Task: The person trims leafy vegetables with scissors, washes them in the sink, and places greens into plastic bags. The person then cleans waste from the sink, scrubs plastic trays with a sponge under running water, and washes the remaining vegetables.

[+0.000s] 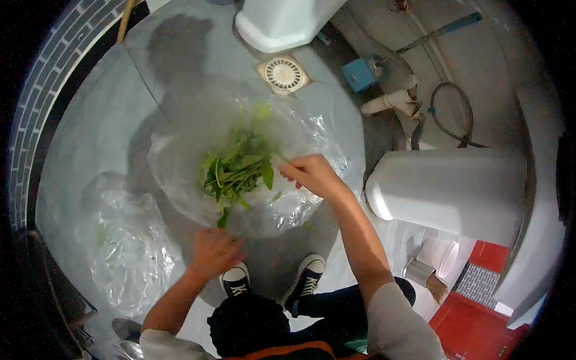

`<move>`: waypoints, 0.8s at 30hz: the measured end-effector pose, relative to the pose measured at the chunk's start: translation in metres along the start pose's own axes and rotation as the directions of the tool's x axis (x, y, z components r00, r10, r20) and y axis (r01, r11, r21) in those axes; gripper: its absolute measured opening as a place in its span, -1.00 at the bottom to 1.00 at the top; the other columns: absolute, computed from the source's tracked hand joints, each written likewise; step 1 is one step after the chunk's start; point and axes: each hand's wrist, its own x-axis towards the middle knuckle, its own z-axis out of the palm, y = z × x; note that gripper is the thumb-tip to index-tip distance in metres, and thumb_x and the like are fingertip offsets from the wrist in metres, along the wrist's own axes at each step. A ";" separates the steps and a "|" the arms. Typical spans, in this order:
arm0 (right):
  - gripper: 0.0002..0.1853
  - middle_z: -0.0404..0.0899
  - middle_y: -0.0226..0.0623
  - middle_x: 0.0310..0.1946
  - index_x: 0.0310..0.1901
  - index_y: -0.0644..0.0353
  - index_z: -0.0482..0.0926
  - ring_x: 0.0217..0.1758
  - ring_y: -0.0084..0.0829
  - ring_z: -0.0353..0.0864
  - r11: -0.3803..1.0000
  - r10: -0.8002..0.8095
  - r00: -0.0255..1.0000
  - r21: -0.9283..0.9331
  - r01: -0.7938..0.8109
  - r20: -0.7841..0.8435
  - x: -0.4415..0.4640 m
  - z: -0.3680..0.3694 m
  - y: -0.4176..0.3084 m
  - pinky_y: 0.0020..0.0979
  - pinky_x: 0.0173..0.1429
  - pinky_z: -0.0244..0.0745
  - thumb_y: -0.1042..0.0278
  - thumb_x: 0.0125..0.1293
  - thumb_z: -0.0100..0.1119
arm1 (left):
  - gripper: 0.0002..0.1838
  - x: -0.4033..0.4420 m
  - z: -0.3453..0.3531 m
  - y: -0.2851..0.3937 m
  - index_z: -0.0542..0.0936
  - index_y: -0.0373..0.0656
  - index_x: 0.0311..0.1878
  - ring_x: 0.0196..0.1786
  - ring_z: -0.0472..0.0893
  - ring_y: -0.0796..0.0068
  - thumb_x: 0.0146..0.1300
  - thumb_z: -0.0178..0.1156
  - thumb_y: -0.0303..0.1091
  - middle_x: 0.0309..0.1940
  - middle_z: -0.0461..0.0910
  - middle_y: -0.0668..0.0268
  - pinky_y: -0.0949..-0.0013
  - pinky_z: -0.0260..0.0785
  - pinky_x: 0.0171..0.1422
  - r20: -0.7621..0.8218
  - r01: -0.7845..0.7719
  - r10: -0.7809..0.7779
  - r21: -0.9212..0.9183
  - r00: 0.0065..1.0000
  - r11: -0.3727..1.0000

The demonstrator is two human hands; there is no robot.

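A pile of leafy green vegetables (240, 159) lies in an open clear plastic bag (171, 180) spread on the grey floor. My right hand (312, 174) is at the right side of the pile, its fingers pinched on what looks like a thin green stem. Just below the bag's near edge is my left hand (219, 249), close to a hanging leaf; motion smears its fingers, so their state is unclear. A second clear plastic bag (132, 258) rests on the floor to the left, with a trace of green inside.
A round floor drain (284, 73) lies beyond the bag, near a white ceramic pedestal (273, 30). To the right stand another white pedestal (444, 186), a white bucket (440, 255) and a can with a brush (437, 288). My sneakers (312, 273) are close to the bag.
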 end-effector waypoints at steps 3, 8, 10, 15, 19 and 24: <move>-0.81 0.46 -0.33 -0.61 -0.49 0.24 0.52 -0.56 -0.59 0.41 0.962 0.038 0.955 0.270 0.045 -0.294 -0.028 0.018 0.060 -0.55 -0.45 0.30 0.28 -0.03 0.21 | -0.52 0.000 0.018 -0.001 0.43 -0.03 -0.16 -0.08 0.36 0.28 -0.29 0.24 -0.27 -0.17 0.41 0.31 0.05 0.14 0.01 0.122 -0.093 0.085 0.063 0.989 0.994; -0.62 0.49 -0.24 -0.35 -0.28 0.22 0.48 -0.34 -0.43 0.47 0.855 0.512 0.714 0.205 -0.476 -0.477 -0.079 0.084 0.197 -0.48 -0.26 0.36 0.30 -0.21 0.28 | -0.59 0.027 0.028 -0.028 0.41 -0.06 -0.20 -0.16 0.37 0.28 -0.25 0.18 -0.40 -0.25 0.42 0.31 0.14 0.16 0.01 0.127 0.086 -0.087 0.015 0.988 0.996; -0.55 0.39 -0.18 -0.18 -0.21 0.22 0.44 -0.17 -0.35 0.39 0.898 0.211 0.758 -0.185 -0.400 -0.617 -0.075 0.137 0.250 -0.41 -0.15 0.32 0.32 -0.24 0.28 | -0.63 0.047 0.011 -0.030 0.42 -0.06 -0.26 -0.16 0.37 0.28 -0.27 0.17 -0.45 -0.27 0.42 0.30 0.17 0.17 -0.11 0.013 0.171 -0.172 0.073 0.985 0.983; -0.40 0.07 -0.12 0.10 -0.05 0.22 0.33 0.13 -0.16 0.09 0.890 -0.021 0.905 -0.420 -0.177 -0.425 -0.088 0.168 0.223 -0.25 0.07 0.16 0.35 -0.25 0.25 | -0.65 0.048 -0.018 -0.026 0.41 -0.07 -0.26 -0.20 0.38 0.28 -0.24 0.18 -0.43 -0.24 0.41 0.27 0.19 0.16 -0.22 -0.200 0.146 -0.117 0.136 0.973 0.980; -0.56 0.30 -0.14 -0.14 -0.23 0.23 0.42 -0.05 -0.13 0.27 0.915 0.066 0.904 -0.337 -0.224 -0.423 -0.103 0.221 0.232 -0.24 -0.03 0.23 0.34 -0.26 0.23 | -0.65 -0.027 0.020 -0.015 0.42 -0.07 -0.22 -0.17 0.39 0.23 -0.18 0.20 -0.35 -0.20 0.39 0.23 0.16 0.17 -0.17 -0.074 0.238 -0.240 -0.035 0.968 0.971; -0.78 0.45 -0.22 -0.43 -0.44 0.21 0.46 -0.33 -0.24 0.45 0.914 0.129 0.888 -0.293 -0.279 -0.442 -0.114 0.228 0.196 -0.29 -0.22 0.35 0.41 -0.23 0.18 | -0.62 -0.061 0.077 0.010 0.40 -0.13 -0.17 -0.12 0.40 0.15 -0.11 0.19 -0.25 -0.15 0.38 0.16 0.16 0.26 -0.12 0.355 0.555 -0.568 0.151 0.742 0.818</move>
